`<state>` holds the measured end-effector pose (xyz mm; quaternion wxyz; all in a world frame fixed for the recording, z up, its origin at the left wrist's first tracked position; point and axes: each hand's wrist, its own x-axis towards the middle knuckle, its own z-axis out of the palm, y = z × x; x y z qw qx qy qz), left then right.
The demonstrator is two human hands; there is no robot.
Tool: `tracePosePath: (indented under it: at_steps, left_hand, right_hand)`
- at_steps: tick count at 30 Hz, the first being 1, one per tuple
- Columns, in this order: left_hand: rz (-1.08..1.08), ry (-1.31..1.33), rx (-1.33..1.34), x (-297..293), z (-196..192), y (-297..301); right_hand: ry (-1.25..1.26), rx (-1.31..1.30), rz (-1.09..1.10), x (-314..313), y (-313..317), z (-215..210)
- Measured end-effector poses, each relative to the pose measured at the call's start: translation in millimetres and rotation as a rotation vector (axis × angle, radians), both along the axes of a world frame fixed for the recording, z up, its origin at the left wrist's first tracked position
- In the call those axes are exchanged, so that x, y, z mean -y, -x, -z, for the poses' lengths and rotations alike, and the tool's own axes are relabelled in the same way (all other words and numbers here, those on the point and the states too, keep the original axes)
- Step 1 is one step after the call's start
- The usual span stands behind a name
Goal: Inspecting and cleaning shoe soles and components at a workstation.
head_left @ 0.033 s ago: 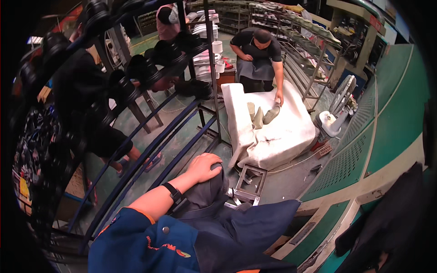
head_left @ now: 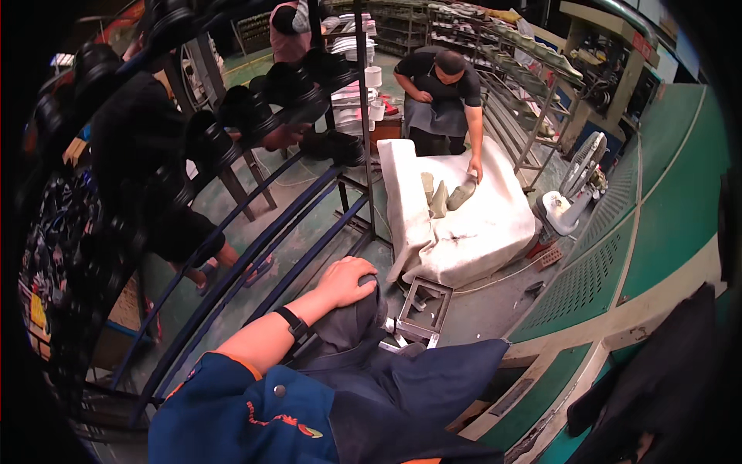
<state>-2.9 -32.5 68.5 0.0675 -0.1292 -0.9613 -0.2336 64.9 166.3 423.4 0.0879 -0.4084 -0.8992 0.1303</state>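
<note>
My left hand (head_left: 346, 281) rests palm down on my bent knee (head_left: 345, 325), which is covered in dark grey cloth. Its fingers drape over the top and the thumb lies apart, with nothing held. A black band (head_left: 293, 321) circles that wrist, below a short blue sleeve with orange trim. My right hand does not show. Past my knee, a seated person (head_left: 442, 97) in a dark top and apron holds a greyish-green, shoe-shaped piece (head_left: 462, 192) on a white cloth-covered bench (head_left: 495, 224). Two similar pieces (head_left: 439, 201) stand beside it.
A rack with blue bars (head_left: 290, 224) carries black shoes (head_left: 246, 112) at the left; another person (head_left: 139, 147) stands behind it. A small metal frame (head_left: 425, 305) is in front of the bench. Green panels (head_left: 595, 263) and a fan (head_left: 576, 174) line the right.
</note>
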Motion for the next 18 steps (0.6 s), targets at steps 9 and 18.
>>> tracePosePath:
  at_steps: [9, 18]
  left_hand:
    - [0.087, 0.245, 0.233, 25.7, 4.9, 32.6]
    - [0.239, -0.174, 0.264, 74.6, -26.6, -22.8]
  right_hand:
    - [-0.372, 0.244, -0.017, -620.1, -220.8, 215.8]
    - [0.355, -0.052, 0.042, -412.2, -321.2, 178.6]
